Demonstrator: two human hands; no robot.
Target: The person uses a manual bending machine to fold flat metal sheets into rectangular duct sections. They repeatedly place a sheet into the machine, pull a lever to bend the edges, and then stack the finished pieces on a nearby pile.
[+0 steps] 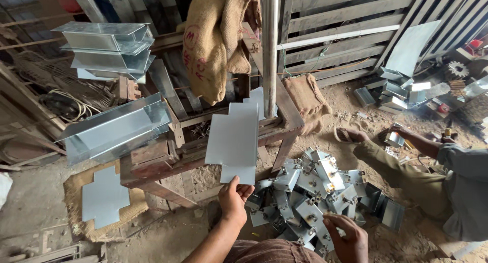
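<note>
My left hand (235,198) pinches the bottom edge of a flat cross-shaped metal sheet (235,140) and holds it upright in front of a wooden frame bench (168,159). My right hand (347,236) rests low on a heap of small folded metal boxes (315,192) on the dirt floor, its fingers curled over one of them. My forearm and knee fill the bottom of the view.
Another cross-shaped sheet (104,198) lies on burlap at the left. Folded metal channels (114,128) rest on the bench, more stacked above (109,44). A burlap sack (216,39) hangs by a steel pole (269,49). A seated person (432,176) works at the right near more metal pieces (401,90).
</note>
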